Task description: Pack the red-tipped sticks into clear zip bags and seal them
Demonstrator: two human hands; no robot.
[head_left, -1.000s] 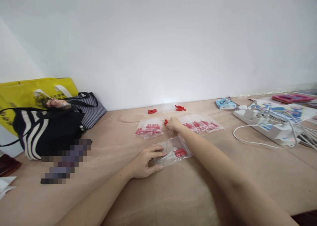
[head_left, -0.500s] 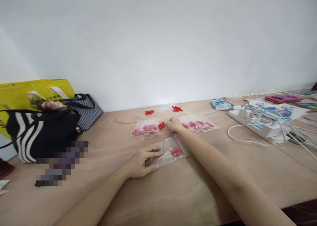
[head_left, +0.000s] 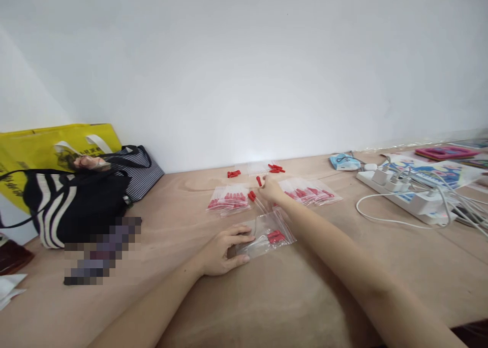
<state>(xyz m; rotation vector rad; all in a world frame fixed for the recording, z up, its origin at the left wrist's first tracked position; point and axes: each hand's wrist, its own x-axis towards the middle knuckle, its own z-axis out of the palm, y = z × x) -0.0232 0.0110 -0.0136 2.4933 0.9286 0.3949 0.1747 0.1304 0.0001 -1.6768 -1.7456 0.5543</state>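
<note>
Plain white wall (head_left: 244, 68) beyond my fingers, pale wooden surface (head_left: 267, 297) under them, soft even light, faint bright patch low on the wall ahead of my fingers

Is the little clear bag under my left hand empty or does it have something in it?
Not empty: the clear bag shows a few red pieces inside.

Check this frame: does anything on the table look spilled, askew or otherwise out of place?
Nothing looks damaged or spilled. A few small red plastic pieces lie loose by the wall, outside the clear zip bags. The left hand presses on one clear bag with red pieces; the right hand reaches among loose pieces.
</note>
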